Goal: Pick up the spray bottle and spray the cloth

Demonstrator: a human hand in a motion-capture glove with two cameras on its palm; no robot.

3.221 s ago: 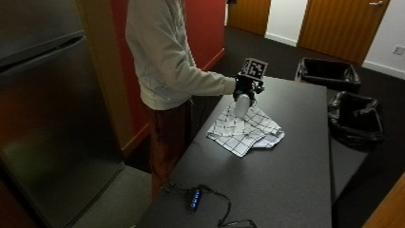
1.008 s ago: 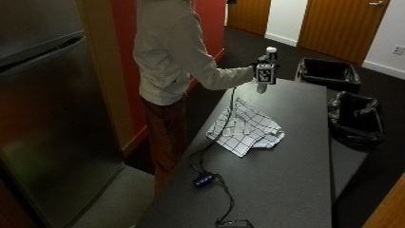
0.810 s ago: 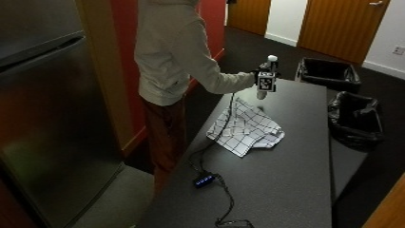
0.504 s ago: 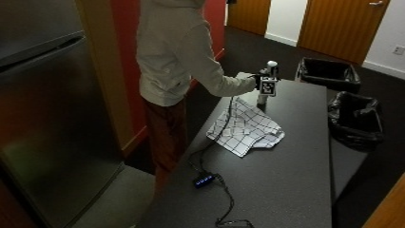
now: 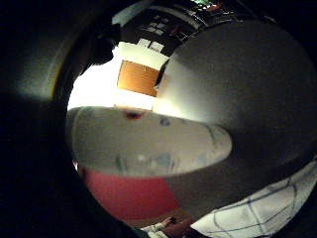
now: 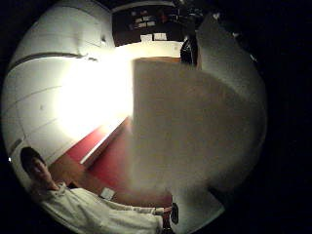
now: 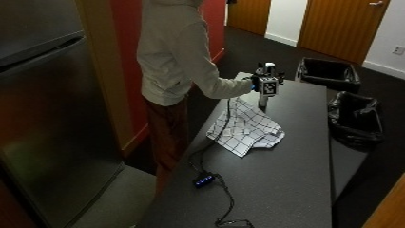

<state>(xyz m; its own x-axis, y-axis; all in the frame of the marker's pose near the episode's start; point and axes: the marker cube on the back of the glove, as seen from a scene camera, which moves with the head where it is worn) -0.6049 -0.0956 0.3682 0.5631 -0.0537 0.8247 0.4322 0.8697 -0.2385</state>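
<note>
In the outside view my gloved right hand (image 7: 254,81) grips the spray bottle (image 7: 263,95) upright over the far end of the dark table (image 7: 297,161). The bottle's white head (image 7: 270,65) points up, and its base is at or just above the tabletop. It is just beyond the far edge of the cloth (image 7: 245,126), a white one with dark checks lying crumpled on the table. The pale bottle (image 5: 233,99) fills the little finger side palm view, with the checked cloth (image 5: 267,213) below it. It fills the thumb side view as well, where the bottle (image 6: 195,126) hides the table.
A small blue-lit device (image 7: 204,180) with a cable lies on the table's near half. Two black bins (image 7: 328,72) (image 7: 354,118) stand on the floor to the right of the table. A steel refrigerator (image 7: 51,118) is at the left.
My hand has lowered the bottle from well above the table down towards the tabletop beyond the cloth. The cloth has not moved.
</note>
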